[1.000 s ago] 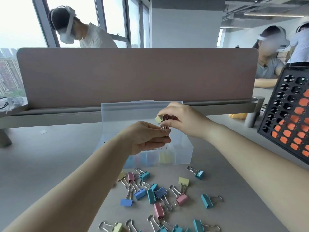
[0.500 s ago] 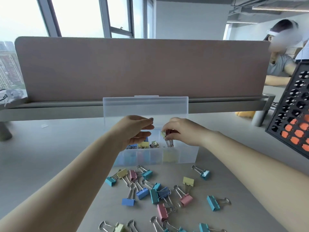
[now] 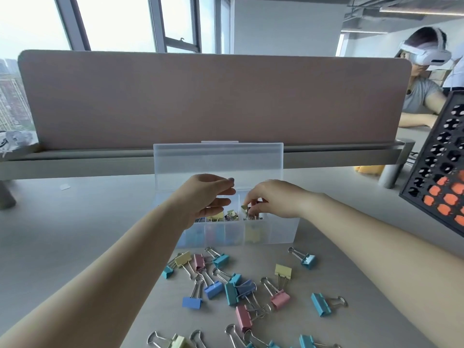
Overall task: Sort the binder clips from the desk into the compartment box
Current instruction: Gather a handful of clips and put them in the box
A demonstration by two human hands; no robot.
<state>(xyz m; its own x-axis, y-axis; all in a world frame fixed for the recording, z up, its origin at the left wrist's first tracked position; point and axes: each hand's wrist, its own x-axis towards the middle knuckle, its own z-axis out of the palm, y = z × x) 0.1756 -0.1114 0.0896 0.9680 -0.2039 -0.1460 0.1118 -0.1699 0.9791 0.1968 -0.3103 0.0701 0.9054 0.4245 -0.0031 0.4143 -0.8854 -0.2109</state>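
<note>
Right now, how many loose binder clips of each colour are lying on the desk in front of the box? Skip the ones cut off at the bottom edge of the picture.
Yellow clips: 2
Pink clips: 3
Dark blue clips: 3
Turquoise or light blue clips: 6
Total: 14

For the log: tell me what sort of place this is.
Likely an open-plan office: a grey desk backed by a divider panel, tall windows behind, and another person seated beyond it.
</note>
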